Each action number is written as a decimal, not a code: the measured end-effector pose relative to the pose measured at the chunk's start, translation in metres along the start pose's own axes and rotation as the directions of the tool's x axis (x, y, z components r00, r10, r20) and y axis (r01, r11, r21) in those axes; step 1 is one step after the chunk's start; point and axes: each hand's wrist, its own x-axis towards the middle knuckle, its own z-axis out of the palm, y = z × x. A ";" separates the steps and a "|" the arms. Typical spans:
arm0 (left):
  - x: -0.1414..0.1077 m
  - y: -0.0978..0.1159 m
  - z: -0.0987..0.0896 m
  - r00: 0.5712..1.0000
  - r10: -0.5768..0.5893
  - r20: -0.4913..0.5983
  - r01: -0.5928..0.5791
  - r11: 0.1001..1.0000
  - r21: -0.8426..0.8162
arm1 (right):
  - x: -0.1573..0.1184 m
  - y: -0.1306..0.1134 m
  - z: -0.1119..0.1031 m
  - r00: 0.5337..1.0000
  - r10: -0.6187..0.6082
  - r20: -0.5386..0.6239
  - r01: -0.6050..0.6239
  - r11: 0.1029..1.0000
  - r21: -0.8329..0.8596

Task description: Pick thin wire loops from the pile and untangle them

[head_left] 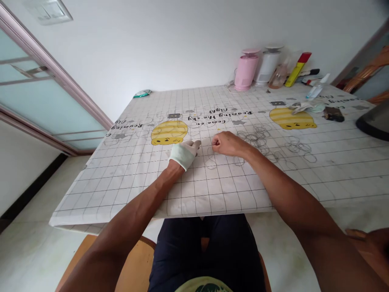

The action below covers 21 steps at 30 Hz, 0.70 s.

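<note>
My left hand point(185, 153) wears a white glove with a pale green cuff; thumb and fingers are pressed together just above the tablecloth. Across a small gap, my bare right hand point(227, 143) is closed, fingertips curled towards the left one. Whatever either hand pinches is too fine to make out. Below and between them lies a thin dark wire-like loop point(210, 163), close to the right fingertips. A tangle of similar thin loops point(253, 138) spreads beside and partly behind my right forearm, with a smaller group of loops point(298, 147) farther right.
The checked tablecloth point(121, 190) has yellow cartoon prints. At the back stand a pink device point(246, 72), a white device point(267, 67), a bottle point(278, 77) and a yellow-red can point(298, 69). A dark box point(333, 114) and a crumpled glove point(304, 107) lie right; a green packet point(142, 93) sits back left.
</note>
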 end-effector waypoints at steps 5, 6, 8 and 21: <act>-0.009 0.004 -0.005 0.981 0.168 0.098 -0.147 0.970 -0.192 | -0.002 0.001 -0.007 0.987 0.053 -0.149 -0.024 0.982 0.189; -0.009 0.004 -0.005 0.975 0.188 0.122 -0.153 0.957 -0.248 | -0.002 0.002 -0.006 0.985 0.070 -0.157 -0.027 0.965 0.260; -0.007 0.002 -0.002 0.972 0.176 0.154 -0.108 0.922 -0.372 | -0.003 0.003 -0.004 0.982 0.094 -0.161 -0.020 0.912 0.409; 0.009 -0.011 -0.005 0.984 0.110 0.143 -0.010 0.824 -0.567 | -0.008 0.001 0.003 0.991 -0.092 -0.097 0.113 0.964 0.241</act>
